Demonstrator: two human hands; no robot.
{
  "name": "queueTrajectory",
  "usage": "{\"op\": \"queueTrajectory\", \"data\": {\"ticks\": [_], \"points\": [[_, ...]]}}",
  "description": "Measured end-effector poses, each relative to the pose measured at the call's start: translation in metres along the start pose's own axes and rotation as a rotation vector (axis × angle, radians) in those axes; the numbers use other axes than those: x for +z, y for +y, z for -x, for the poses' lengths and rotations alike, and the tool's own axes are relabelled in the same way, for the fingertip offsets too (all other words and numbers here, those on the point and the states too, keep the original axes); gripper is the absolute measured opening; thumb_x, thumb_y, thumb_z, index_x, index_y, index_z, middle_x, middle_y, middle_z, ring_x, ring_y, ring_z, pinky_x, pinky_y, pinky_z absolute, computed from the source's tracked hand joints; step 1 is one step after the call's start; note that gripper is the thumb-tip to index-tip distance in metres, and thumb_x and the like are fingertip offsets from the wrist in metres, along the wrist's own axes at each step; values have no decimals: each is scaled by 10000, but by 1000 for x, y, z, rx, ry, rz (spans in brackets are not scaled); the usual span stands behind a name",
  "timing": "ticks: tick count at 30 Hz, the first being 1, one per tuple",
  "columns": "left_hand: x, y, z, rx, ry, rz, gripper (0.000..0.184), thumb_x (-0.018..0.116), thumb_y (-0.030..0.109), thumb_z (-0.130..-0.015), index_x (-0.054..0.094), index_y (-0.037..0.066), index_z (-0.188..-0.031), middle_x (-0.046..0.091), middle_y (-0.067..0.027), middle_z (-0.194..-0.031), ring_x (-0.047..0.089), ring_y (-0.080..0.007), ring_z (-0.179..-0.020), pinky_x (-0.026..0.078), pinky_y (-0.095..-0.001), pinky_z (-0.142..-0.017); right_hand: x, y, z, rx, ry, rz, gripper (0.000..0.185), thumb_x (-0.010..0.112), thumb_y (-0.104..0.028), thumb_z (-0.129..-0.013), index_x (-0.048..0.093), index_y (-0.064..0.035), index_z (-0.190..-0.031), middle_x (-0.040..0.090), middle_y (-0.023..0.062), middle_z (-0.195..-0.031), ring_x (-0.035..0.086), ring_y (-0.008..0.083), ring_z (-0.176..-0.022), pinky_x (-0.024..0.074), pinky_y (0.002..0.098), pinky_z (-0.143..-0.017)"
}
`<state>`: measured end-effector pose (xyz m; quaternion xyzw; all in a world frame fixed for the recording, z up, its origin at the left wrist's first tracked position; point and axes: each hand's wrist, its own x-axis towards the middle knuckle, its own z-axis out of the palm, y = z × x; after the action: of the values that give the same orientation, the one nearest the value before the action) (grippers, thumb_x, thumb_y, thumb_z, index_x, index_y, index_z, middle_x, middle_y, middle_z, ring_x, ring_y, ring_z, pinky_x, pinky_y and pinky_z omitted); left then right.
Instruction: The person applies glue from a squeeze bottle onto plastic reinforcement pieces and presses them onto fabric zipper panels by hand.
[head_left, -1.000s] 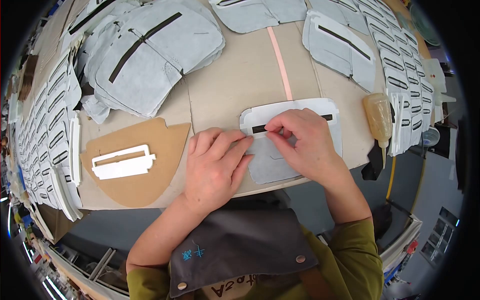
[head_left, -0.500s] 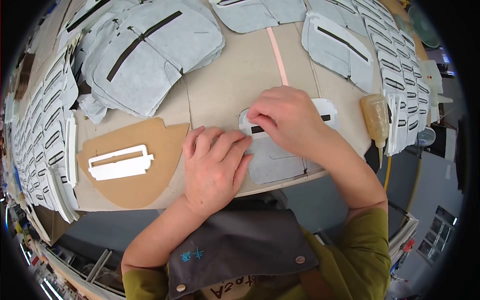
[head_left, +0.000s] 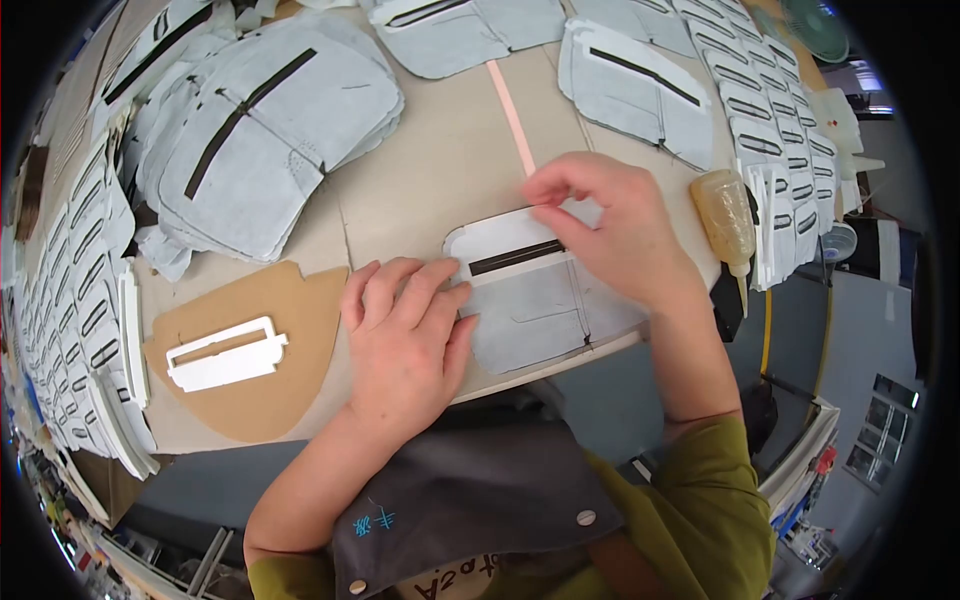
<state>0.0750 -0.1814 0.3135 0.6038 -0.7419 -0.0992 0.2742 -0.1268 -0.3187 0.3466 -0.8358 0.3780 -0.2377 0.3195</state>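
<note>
A grey fabric panel (head_left: 530,310) with a white strip and a black slot lies at the table's front edge. My left hand (head_left: 408,330) rests with spread fingers on the table, its fingertips touching the panel's left edge. Over the panel's upper right part is my right hand (head_left: 610,220), thumb and forefinger curled together near the top edge; anything between them is too small to make out. Left of my left hand, a white plastic frame (head_left: 228,358) sits on a brown card piece (head_left: 260,410).
A stack of grey panels (head_left: 290,130) covers the back left, with another panel (head_left: 635,95) at the back right. A pink strip (head_left: 512,115) runs along the table. At the right lies a glue bottle (head_left: 722,215) beside rows of slotted pieces (head_left: 755,140).
My right hand has moved off the slot to the panel's top edge, uncovering the slot's middle. The view has shifted, so the table items appear further left. My left hand stays at the panel's left edge.
</note>
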Motion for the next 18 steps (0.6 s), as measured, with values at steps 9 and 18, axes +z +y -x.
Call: {"op": "queueTrajectory", "data": {"ticks": [9,18], "points": [[-4,7,-24,89,-64,30,392,790,111,-747,684,81,-1124,622,-49,-1164,545,-292,-1120,369,-491,-1020,8,16,26,69,107,-105,154,741,22,-827,699,-41,-960,702,98,-850,684,226,-758,555,334,-680],[26,16,-22,122,-44,-8,460,796,162,-769,706,78,-1211,581,-35,-1136,537,-254,-1079,384,-433,-988,18,17,18,-37,105,123,101,729,-18,-823,682,-83,-884,680,79,-763,653,286,-717,521,398,-615]]}}
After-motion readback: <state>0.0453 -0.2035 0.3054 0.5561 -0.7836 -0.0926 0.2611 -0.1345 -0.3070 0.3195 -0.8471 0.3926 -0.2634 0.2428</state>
